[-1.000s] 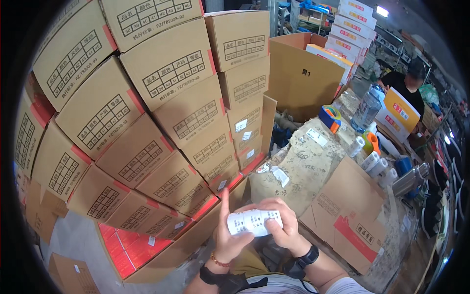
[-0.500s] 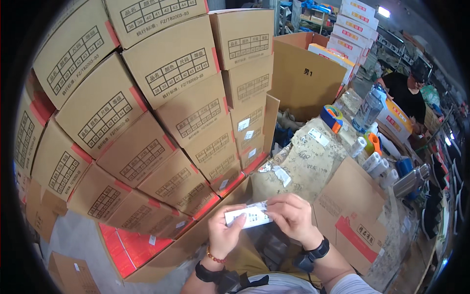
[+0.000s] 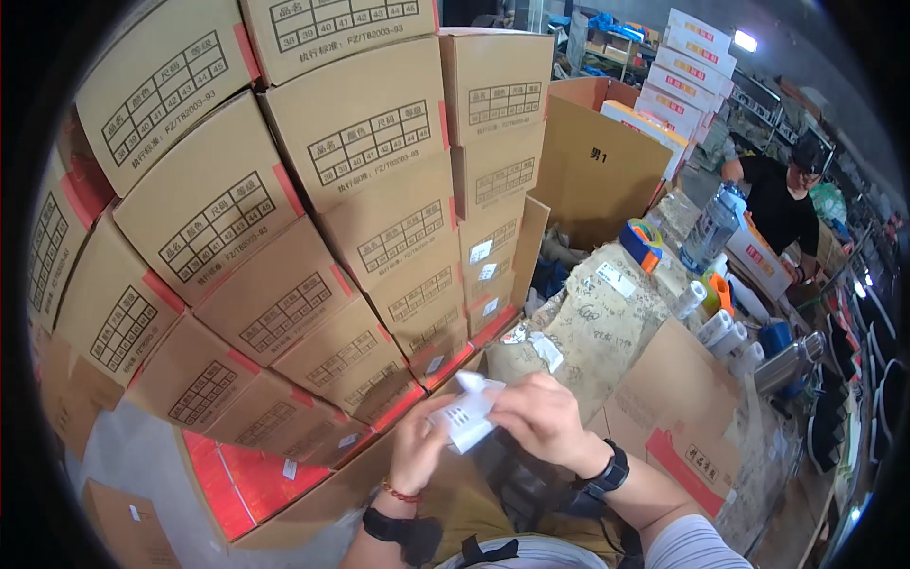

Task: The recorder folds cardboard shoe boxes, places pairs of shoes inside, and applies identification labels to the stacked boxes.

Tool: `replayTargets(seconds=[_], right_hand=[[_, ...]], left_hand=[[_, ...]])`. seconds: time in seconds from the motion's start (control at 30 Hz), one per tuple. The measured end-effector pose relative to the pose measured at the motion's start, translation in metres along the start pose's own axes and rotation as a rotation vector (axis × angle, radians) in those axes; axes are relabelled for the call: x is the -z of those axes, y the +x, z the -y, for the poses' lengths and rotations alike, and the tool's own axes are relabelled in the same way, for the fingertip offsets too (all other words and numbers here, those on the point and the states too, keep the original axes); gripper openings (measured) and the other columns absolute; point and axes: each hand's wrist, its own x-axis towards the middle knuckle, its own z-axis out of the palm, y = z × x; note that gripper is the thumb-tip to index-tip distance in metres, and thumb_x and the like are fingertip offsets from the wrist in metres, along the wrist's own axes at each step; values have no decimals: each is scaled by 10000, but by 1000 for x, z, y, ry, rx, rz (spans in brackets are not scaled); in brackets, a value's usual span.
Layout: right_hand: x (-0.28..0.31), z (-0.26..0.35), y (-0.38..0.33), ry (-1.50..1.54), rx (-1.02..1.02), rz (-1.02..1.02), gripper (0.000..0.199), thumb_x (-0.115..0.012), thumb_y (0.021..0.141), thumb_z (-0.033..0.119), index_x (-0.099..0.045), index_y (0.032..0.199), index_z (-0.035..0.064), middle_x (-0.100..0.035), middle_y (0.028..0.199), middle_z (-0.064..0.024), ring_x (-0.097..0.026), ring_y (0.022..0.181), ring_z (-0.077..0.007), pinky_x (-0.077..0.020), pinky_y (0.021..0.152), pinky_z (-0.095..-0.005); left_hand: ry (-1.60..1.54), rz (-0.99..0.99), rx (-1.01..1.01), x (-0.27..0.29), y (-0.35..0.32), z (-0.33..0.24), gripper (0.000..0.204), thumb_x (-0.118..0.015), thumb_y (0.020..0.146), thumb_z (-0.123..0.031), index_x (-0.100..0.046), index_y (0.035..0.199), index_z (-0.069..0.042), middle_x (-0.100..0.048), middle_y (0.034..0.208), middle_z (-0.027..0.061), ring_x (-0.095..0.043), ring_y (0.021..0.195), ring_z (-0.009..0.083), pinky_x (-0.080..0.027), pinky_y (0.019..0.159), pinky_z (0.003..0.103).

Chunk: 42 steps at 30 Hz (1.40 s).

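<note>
Between my two hands, in front of my lap, is a folded strip of white printed labels [image 3: 466, 417]. My left hand [image 3: 419, 444] is closed on its left end, with the thumb pressed on it. The fingers of my right hand [image 3: 542, 417] pinch its right edge, and a loose white flap stands up at the top. Whether the strip is one sheet or several layers I cannot tell. Just left of my hands rises a tall stack of brown cardboard boxes [image 3: 379, 161], some with small white labels stuck on.
A worktable [image 3: 607, 313] on the right bears a flat cardboard piece [image 3: 678, 398], tape rolls [image 3: 642, 245], a large clear bottle [image 3: 713, 228], white rolls [image 3: 716, 327] and a steel flask [image 3: 791, 365]. Red boxes [image 3: 223, 479] lie low at left. Behind the table is another person [image 3: 782, 194].
The label strip has tilted and opened out, with a flap now raised. My right hand has shifted slightly left. The other person has raised their upper body.
</note>
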Motion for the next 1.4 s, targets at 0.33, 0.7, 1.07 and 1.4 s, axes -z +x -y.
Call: replayTargets(seconds=[0.33, 0.7, 1.07, 1.4], right_hand=[[10, -93, 142, 890, -463, -725, 733, -684, 812, -7, -157, 1312, 90, -617, 945, -102, -604, 817, -142, -504, 725, -270], [11, -98, 187, 466, -393, -794, 119, -643, 895, 120, -620, 956, 21, -603, 792, 5, -510, 646, -36, -415, 553, -200], [-7, -121, 135, 345, -588, -665, 248, -623, 913, 289, -475, 842, 102, -469, 706, 33, -432, 605, -65, -393, 544, -242], [-66, -201, 53, 1088, -1070, -319, 525, -383, 953, 564, -572, 923, 75, -574, 883, -66, -539, 850, -195, -426, 781, -345]], left_hand=[[228, -28, 240, 30, -66, 47, 223, -604, 878, -11, -636, 1089, 55, -669, 993, 104, -626, 861, 123, -511, 772, 254], [197, -10, 192, 22, -74, 24, 234, -605, 883, -78, -641, 1074, 52, -682, 1006, 99, -618, 931, 145, -481, 828, 271], [104, -6, 173, 13, -73, 22, 226, -604, 878, -3, -625, 1086, 82, -668, 1023, 132, -638, 874, 140, -517, 778, 264], [194, 5, 144, 6, -70, 16, 313, -579, 886, 5, -564, 1189, 85, -638, 1104, 155, -626, 959, 174, -496, 837, 283]])
